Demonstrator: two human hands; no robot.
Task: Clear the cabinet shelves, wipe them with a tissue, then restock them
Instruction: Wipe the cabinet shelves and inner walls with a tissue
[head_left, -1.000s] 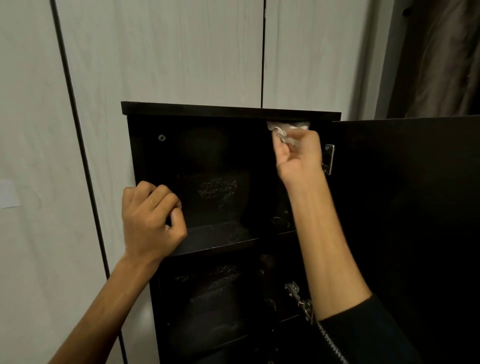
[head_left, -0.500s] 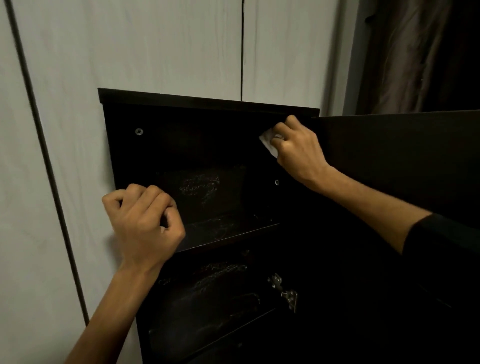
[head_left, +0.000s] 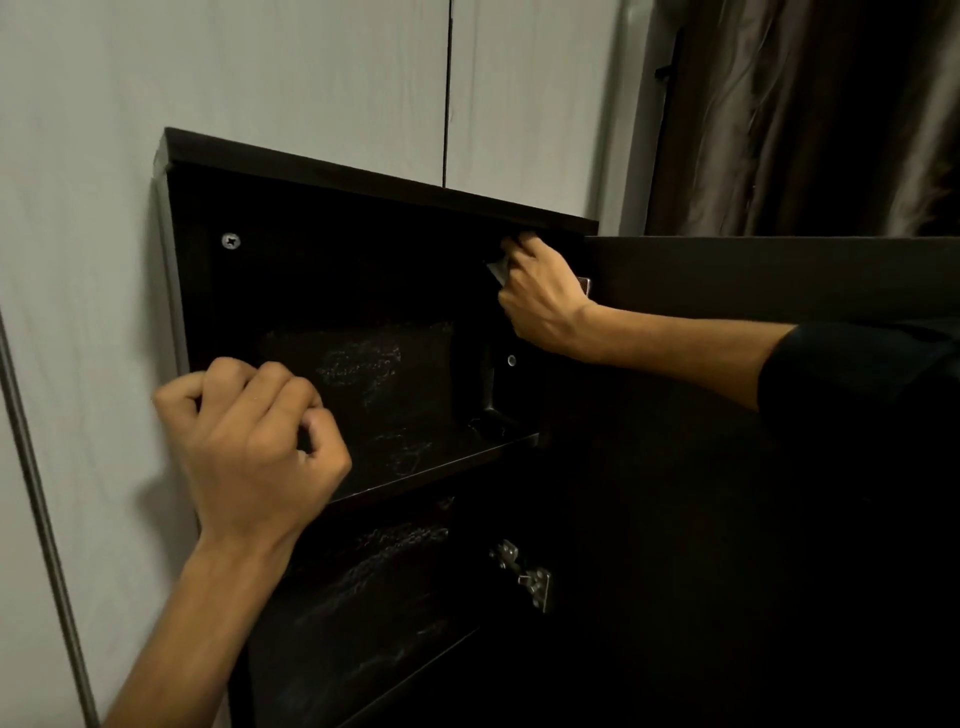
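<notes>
**Tissue worked into the top right corner of an emptied cabinet**

The cabinet (head_left: 363, 192), dark and mounted against a pale wall (head_left: 78, 208), is taken as the landmark. At its left edge, level with the upper shelf (head_left: 415, 462), the left hand (head_left: 249, 441) is seen with its fingers curled into a loose fist; nothing can be made out inside it, and it appears to be rested against the cabinet's side, probably so the body is steadied during the reach. Whether it actually presses on the frame cannot be told.

No goods are seen on the upper shelf or on the one below it, so the clearing is judged done and the wiping under way. Faint smears are visible on the back panel (head_left: 363, 364) above the upper shelf.

At the cabinet's top right corner, just under the top board, the right hand (head_left: 540, 301) is clamped around the tissue (head_left: 497, 270), of which only a small white edge is shown. It is held bunched, presumably so pressure can be put into the corner. To the cabinet's right, the open door (head_left: 779, 275) is swung out, and the right forearm is passed in front of it
</notes>
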